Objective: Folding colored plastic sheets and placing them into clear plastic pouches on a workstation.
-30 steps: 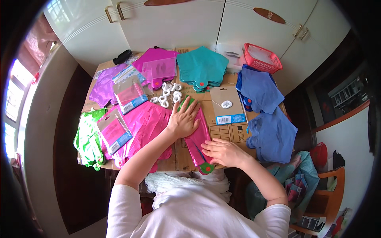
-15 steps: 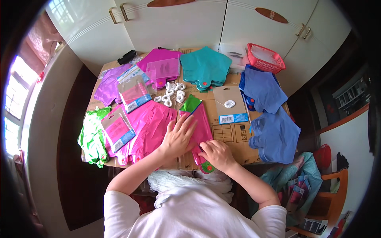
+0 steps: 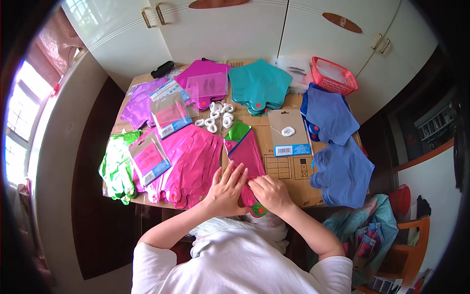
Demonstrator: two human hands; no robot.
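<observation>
Near front edge of the cardboard-covered surface (image 3: 298, 193), middle: folded pink foil sheet (image 3: 248, 153), lengthwise, green at its far end, green tab with red dot at its near end, between the hands. Left hand (image 3: 223, 194) palm down, fingers spread and straight, laid across the sheet's left side, gripping nothing visible. Right hand (image 3: 270, 193) at the sheet's right edge, fingers bent and close together, touching it; can't tell whether they pinch it.

Left of the sheet: pink foil stack (image 3: 198, 157), two packaged cards on it, crinkled green foil (image 3: 116, 164) beside it. Beyond the sheet: white string coils (image 3: 214, 118) in a heap, teal stack (image 3: 259, 83) behind. Right: brown card (image 3: 286, 122) with one white coil (image 3: 288, 131) on it, then two blue stacks (image 3: 342, 174), one nearer, one farther. Red basket (image 3: 348, 88) at far right corner.
</observation>
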